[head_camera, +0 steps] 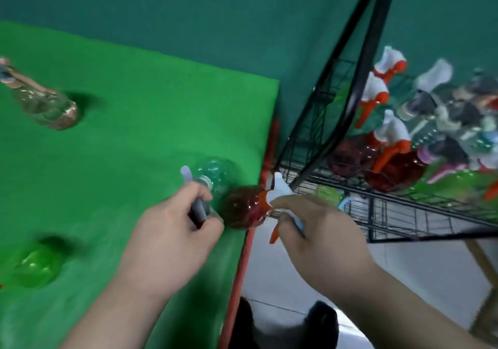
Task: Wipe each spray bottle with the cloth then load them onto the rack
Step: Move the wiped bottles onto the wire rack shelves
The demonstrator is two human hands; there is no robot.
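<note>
Your left hand sits back-up, fingers curled round the grey trigger head of a clear spray bottle. Your right hand also sits back-up, thumb and fingers curled round the white trigger head of a red spray bottle. Both bare forearms enter from the lower edge and converge. The hands are near each other, not touching.
</note>
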